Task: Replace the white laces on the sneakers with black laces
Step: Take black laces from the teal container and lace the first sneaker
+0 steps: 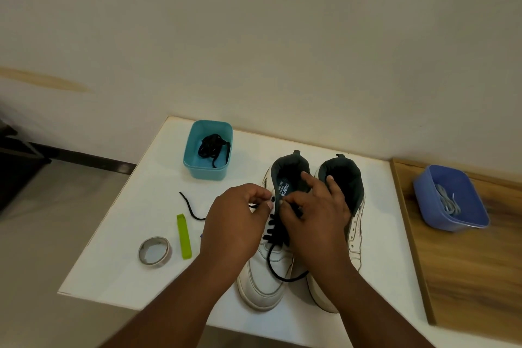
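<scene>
Near the table's (118,263) back edge, your teal tub (195,169) holds a black lace (210,145); the blue tub (463,223) on the wooden board (466,277) holds white laces (449,202). Your left hand (234,223) and right hand (316,217) each pinch the black lace in the sneaker (265,271).

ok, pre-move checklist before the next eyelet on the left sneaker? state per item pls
1. Left hand pinches the black lace: ok.
2. Right hand steadies the left sneaker at the eyelets: ok.
3. Lower eyelets already threaded black: ok.
4. Lace tails free: one loops over the toe, one trails on the table: ok.
5. Spare black lace waits in the teal tub: ok.
6. Right sneaker lacing: cannot tell, the hand covers it.
</scene>
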A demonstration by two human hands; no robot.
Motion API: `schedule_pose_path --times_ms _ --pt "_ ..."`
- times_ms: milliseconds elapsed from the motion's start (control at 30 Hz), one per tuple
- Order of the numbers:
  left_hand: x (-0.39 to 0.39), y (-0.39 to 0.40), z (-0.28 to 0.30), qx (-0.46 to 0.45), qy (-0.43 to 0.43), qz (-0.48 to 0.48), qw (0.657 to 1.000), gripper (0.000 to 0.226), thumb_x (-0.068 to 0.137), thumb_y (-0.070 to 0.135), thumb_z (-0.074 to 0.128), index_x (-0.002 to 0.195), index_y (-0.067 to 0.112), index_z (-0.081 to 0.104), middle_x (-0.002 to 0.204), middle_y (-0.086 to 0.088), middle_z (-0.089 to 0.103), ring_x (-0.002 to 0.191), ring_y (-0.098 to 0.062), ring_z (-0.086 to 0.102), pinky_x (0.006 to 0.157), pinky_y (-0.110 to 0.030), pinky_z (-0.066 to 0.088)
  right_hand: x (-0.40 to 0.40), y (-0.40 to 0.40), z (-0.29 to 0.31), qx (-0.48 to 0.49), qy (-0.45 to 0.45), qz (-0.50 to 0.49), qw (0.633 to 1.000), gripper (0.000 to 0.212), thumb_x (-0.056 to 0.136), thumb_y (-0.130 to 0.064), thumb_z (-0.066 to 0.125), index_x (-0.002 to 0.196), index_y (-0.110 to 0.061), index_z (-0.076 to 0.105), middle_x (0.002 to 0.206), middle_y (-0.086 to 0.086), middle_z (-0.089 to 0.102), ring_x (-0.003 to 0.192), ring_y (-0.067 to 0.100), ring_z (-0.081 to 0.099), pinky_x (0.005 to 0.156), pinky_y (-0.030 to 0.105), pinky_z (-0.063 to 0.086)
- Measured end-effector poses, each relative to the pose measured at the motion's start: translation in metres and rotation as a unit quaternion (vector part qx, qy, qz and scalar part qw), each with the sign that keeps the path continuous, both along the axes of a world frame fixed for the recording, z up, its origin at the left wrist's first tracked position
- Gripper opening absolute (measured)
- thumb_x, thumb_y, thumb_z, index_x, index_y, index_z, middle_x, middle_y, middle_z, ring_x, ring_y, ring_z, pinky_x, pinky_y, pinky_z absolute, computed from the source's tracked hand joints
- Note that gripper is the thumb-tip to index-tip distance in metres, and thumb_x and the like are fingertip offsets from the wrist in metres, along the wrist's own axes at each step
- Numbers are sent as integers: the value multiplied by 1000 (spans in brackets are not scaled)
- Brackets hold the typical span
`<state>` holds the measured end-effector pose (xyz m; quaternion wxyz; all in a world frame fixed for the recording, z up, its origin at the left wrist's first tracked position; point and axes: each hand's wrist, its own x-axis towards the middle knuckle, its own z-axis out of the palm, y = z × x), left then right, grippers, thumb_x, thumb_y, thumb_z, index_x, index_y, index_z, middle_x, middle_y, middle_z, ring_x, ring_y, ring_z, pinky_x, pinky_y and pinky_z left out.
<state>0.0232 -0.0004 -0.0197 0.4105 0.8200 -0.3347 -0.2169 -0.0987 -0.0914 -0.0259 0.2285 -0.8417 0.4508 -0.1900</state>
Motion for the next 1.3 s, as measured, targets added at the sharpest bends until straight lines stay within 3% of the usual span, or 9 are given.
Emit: schedule_pose_path --times_ms 400,567,733,967,1133,1300 --pt "1 -1 -1 -1 10 -2 1000 10 90 33 71 96 41 73 88 24 69 86 7 64 74 -13 42 -2 -3 1 12 10 17 1000 9 94 -38 66 92 -42 74 158 -13 41 154 27 11 116 61 21" --pt "-1 -1 -1 7 0 0 1000 9 91 34 70 97 41 72 90 23 69 87 6 63 74 -10 40 -5 -5 3 38 -11 41 998 10 94 -33 67 92 -41 73 158 -17 37 153 19 8 117 60 22" --pt "-2 -2 -2 7 -14 -5 1000 10 92 36 69 101 40 73 89 25 67 86 10 61 73 -4 35 -12 -9 11 78 -11 67 995 13 96 -31 67 92 -42 71 161 -18 31 154 14 2 121 51 16" --pt "-2 -2 -1 -5 -30 -13 999 13 92 35 69 103 36 76 95 21 71 88 4 63 75 -7 38 -8 -5 6 51 -10 49 997 11 96 -37 65 99 -44 73 159 -15 36 153 15 4 120 56 20" --pt "-2 -2 1 0 -60 -18 998 8 92 35 68 96 38 74 89 22 70 81 5 62 71 -5 36 -9 -4 7 62 11 62 996 18 97 -29 62 103 -42 73 163 -14 29 155 14 -3 122 57 15" --pt "-5 -1 2 3 -71 -23 997 6 93 35 64 94 39 68 88 23 67 77 3 62 71 -13 43 -8 0 9 64 23 66 995 22 98 -28 59 110 -41 72 165 -13 26 156 15 -7 123 57 10"
